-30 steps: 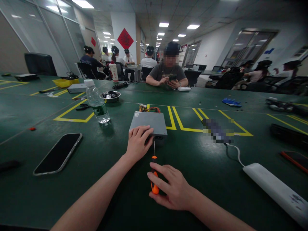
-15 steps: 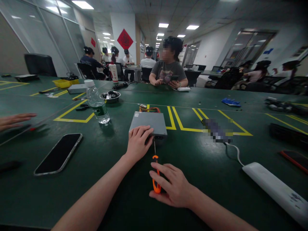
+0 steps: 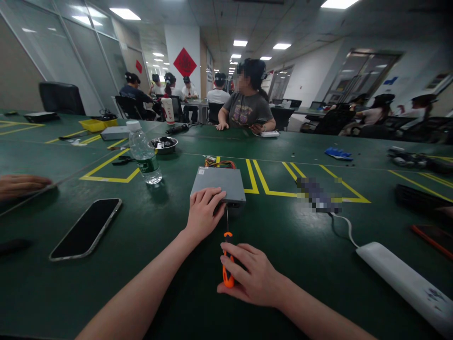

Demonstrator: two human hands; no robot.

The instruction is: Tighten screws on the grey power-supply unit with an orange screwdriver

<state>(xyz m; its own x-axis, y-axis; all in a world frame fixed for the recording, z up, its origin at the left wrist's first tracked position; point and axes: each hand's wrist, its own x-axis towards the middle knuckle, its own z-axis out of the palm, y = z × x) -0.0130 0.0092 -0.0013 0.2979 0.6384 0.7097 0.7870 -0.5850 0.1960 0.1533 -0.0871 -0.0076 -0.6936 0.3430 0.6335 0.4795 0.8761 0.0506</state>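
A grey metal computer power supply (image 3: 221, 182) lies on the green table in front of me, its coloured cables (image 3: 219, 163) bunched at the far side. My left hand (image 3: 205, 215) grips its near left corner, fingers on the top and thumb by the front face. In my right hand (image 3: 249, 274) is an orange and black screwdriver (image 3: 228, 278), held by the handle between thumb and fingers. Its thin shaft points away from me and reaches the power supply's near face. The tip and whatever it meets there are too small to make out.
Left of the power supply stand a water bottle (image 3: 145, 158) and a metal bowl (image 3: 164, 150) of small parts. A phone (image 3: 87, 229) lies nearer. To the right are a white power strip (image 3: 403, 283) and its cable. Another person's hand (image 3: 23, 186) rests at far left.
The screwdriver handle has tilted slightly to the left with my right hand. My left hand stays on the power supply. Across the table, a person's hand has lowered to the tabletop.
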